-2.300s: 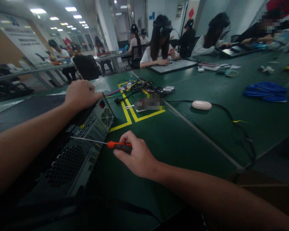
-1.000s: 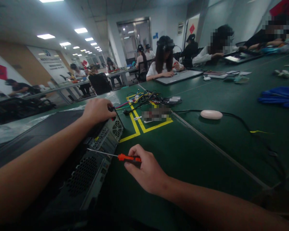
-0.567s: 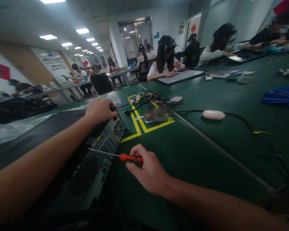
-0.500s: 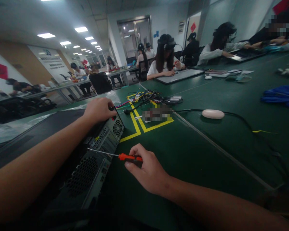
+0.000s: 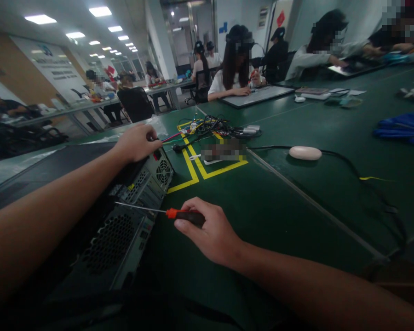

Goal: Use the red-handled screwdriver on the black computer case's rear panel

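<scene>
Where the screwdriver (image 5: 170,213) lies: in the right hand (image 5: 210,234), low in the middle of the frame, just above the green surface (image 5: 279,202).
Right hand: the fingers are closed around the black and orange handle; the arm comes in from the lower right.
Long axis: almost level across the picture, with the handle at the right and the thin metal shaft pointing left. The tip reaches the back panel of the computer case (image 5: 120,239). I cannot tell if it sits in a screw.
Computer case: it lies flat at the lower left, and the back panel with the fan grille (image 5: 163,171) faces the right hand.
Left hand (image 5: 136,142): left of centre and higher up, with the fingers curled down over the far corner of the case and gripping it. It is well apart from the tip.
Around: yellow tape lines (image 5: 189,168) and a bundle of cables (image 5: 212,125) lie beyond the case, and a white oval thing (image 5: 305,153) right of centre. A blue cloth (image 5: 398,128) is at the right edge.
Other people: they sit along the top of the frame, busy at their own places.
Writing: the label beside the tape is blurred and the wall board at the upper left is too small to read. No brand shows on the case.
</scene>
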A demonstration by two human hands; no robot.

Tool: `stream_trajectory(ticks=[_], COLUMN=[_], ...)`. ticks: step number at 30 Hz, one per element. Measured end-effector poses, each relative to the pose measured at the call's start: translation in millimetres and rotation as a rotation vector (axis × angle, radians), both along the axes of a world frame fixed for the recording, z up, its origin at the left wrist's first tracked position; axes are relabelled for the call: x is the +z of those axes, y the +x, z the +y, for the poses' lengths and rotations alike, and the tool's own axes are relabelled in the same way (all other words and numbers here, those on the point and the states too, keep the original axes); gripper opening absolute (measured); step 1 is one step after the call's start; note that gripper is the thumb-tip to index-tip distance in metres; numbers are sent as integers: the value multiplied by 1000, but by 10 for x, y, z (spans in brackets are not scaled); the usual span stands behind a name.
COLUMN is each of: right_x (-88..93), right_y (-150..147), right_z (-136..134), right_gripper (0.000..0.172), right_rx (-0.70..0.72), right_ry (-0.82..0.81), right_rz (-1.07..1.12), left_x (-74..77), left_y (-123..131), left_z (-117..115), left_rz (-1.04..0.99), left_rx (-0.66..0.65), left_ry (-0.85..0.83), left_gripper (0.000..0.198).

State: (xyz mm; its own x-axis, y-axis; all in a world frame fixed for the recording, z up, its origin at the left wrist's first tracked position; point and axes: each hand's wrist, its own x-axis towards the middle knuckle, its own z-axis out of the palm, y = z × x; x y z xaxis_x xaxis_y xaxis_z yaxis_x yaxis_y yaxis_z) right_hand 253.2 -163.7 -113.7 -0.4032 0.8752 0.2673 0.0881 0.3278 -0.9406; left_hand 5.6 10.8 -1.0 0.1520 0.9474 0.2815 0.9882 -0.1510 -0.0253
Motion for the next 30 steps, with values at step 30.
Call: stream_trajectory(ticks=[30], right_x=[-9], right_y=[-29], right_z=[0], right_gripper=[13], right_rx=[13], right_ry=[29], right_rz=[-60], left_x=[-54], left_y=[-42], left_z=[29], left_rz=[-114], left_rx=[-63], left_ry=[75], left_gripper=[31])
